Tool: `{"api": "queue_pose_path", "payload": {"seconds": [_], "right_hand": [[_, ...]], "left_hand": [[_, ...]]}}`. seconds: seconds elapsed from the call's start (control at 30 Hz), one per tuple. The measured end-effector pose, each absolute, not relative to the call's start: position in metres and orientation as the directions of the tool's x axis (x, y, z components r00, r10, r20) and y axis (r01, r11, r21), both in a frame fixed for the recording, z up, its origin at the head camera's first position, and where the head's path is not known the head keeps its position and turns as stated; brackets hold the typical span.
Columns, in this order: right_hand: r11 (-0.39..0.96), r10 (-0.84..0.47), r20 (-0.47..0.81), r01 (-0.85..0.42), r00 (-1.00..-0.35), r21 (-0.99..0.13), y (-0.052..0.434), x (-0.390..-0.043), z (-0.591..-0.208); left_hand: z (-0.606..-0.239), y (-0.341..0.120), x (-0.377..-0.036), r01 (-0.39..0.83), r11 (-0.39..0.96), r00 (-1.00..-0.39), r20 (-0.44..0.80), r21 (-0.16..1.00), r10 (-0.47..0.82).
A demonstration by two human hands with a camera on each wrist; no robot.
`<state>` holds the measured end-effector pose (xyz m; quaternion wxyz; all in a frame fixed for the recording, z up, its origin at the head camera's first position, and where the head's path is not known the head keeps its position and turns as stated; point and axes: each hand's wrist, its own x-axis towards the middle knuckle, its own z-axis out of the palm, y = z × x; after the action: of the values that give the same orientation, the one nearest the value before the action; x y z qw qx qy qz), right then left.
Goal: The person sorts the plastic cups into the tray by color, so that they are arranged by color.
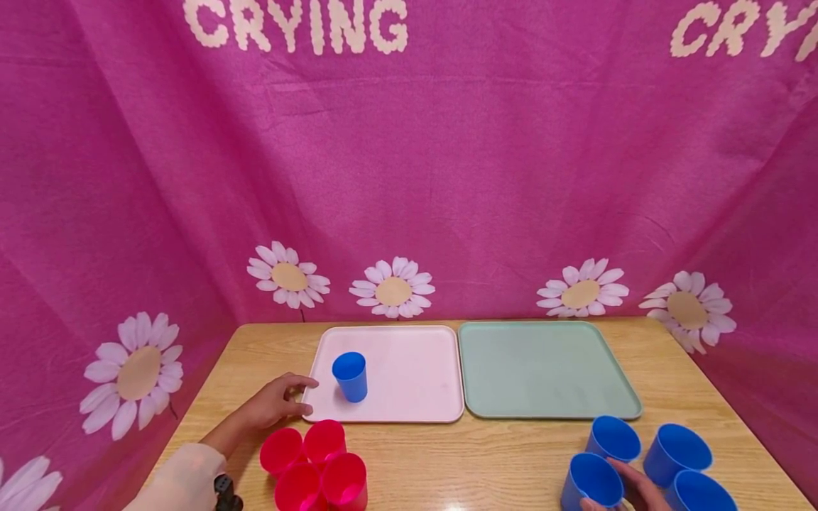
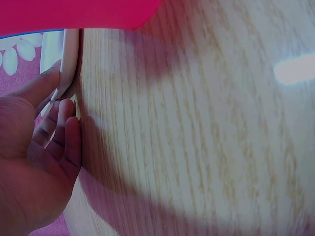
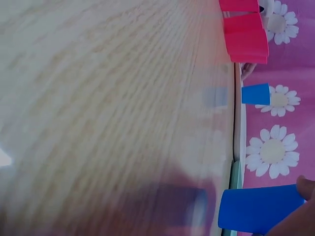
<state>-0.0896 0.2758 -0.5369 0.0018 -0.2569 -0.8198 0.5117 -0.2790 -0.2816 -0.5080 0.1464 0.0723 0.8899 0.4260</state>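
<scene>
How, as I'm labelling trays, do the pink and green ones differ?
Colour: the pink tray is pale pink, the green tray muted green. A blue cup stands on the pink tray; none stands on the green tray. The left hand touches the pink tray's edge; no hand touches the green tray. Both have rounded corners.

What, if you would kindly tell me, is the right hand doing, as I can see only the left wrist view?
Observer: The right hand is gripping a blue cup.
Operator: Thank you; does anything stand near it?
Observer: Yes, three more blue cups stand close by.
Operator: And how many red cups are there, please?
Observer: The head view shows four, clustered together on the table.
</scene>
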Motion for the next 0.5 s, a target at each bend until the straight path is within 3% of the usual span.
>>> {"api": "queue_pose_path", "payload": {"seconds": [0.3, 0.5], "right_hand": [[0.310, 0.230, -0.378, 0.436, -0.897, -0.845, 0.256, -0.104, -0.510], [0.300, 0.148, -0.339, 0.369, -0.929, -0.880, 0.229, -0.113, -0.484]], "left_hand": [[-0.507, -0.282, -0.278, 0.019, 0.628, -0.947, -0.187, 0.778, 0.261], [-0.506, -0.281, -0.277, 0.006, 0.626, -0.947, -0.197, 0.779, 0.254]]}}
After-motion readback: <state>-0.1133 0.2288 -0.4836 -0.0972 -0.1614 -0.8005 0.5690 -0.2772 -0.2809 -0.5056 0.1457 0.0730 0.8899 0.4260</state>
